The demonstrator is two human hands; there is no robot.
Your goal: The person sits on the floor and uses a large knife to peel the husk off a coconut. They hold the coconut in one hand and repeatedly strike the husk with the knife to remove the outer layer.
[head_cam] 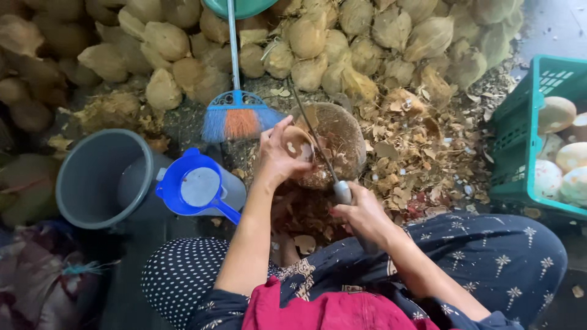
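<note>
My left hand [276, 153] is curled around a coconut [298, 146], fingers wrapped over its top, holding it above a round basket [342, 137] full of brown shavings. My right hand [361, 214] is clenched on the handle of a long knife [318, 143]; the blade runs up toward 11 o'clock and lies against the coconut's right side. From the coconut, a broom [238, 119] with blue and orange bristles stands just beside at 10 o'clock. A blue jug [199, 186] sits at 8 o'clock, with a grey bucket [101, 177] touching it further left. Husk scraps [422, 159] litter the ground at 3 o'clock, and beyond them is a green crate [520, 143] holding pale peeled coconuts. A heap of husked coconuts [318, 36] fills everything from 10 to 2 o'clock.
</note>
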